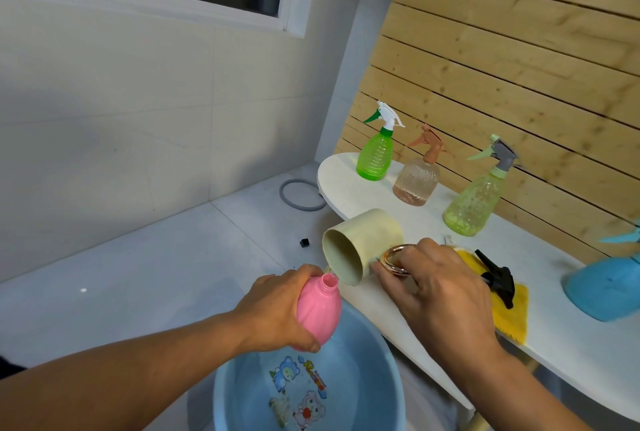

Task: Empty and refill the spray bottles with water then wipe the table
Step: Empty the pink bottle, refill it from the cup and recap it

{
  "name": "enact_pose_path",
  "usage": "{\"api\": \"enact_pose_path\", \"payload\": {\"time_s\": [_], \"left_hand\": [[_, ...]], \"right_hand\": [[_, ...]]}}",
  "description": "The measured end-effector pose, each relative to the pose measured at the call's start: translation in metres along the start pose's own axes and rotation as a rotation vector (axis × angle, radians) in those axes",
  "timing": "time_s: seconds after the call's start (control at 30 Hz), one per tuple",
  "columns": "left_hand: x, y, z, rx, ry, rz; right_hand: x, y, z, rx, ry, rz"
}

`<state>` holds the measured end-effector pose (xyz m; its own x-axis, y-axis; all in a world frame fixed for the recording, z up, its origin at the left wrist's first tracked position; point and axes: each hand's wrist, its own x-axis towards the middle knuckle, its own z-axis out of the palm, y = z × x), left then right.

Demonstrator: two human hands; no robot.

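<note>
My left hand (pixel 277 313) grips a pink bottle (pixel 318 313) with its spray head off, held tilted over a blue basin (pixel 381 371). My right hand (pixel 436 292) holds a pale yellow cup (pixel 363 243) by its gold ring handle (pixel 394 259), tipped on its side with the mouth at the bottle's open neck; a thin trickle of water runs there. A black spray head (pixel 498 280) lies on a yellow cloth (pixel 512 313) on the white table (pixel 349 184).
On the table stand a green spray bottle (pixel 375 153), a clear brownish one (pixel 417 179), a yellow-green one (pixel 476 200) and a blue one (pixel 606 285) at the right edge. A grey ring (pixel 299 195) and a small black cap (pixel 304 242) lie on the floor.
</note>
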<state>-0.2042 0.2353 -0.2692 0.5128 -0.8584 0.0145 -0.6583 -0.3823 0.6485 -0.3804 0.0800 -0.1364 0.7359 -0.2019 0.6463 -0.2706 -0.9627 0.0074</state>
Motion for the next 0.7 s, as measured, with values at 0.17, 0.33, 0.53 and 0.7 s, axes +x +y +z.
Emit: {"api": "enact_pose_path", "payload": {"time_s": [0.17, 0.33, 0.53, 0.7], "left_hand": [[0.000, 0.000, -0.001, -0.006, 0.002, -0.004], [0.000, 0.002, -0.001, -0.009, 0.001, 0.008], [-0.001, 0.002, -0.002, -0.056, -0.007, -0.002], [-0.004, -0.008, -0.003, -0.170, -0.033, -0.068]], "right_hand": [[-0.002, 0.001, 0.000, -0.025, 0.033, -0.066], [-0.004, 0.002, 0.003, -0.072, 0.086, -0.175], [-0.005, 0.001, 0.007, 0.089, -0.032, 0.022], [-0.003, 0.019, 0.038, 0.564, -0.246, 0.570]]}}
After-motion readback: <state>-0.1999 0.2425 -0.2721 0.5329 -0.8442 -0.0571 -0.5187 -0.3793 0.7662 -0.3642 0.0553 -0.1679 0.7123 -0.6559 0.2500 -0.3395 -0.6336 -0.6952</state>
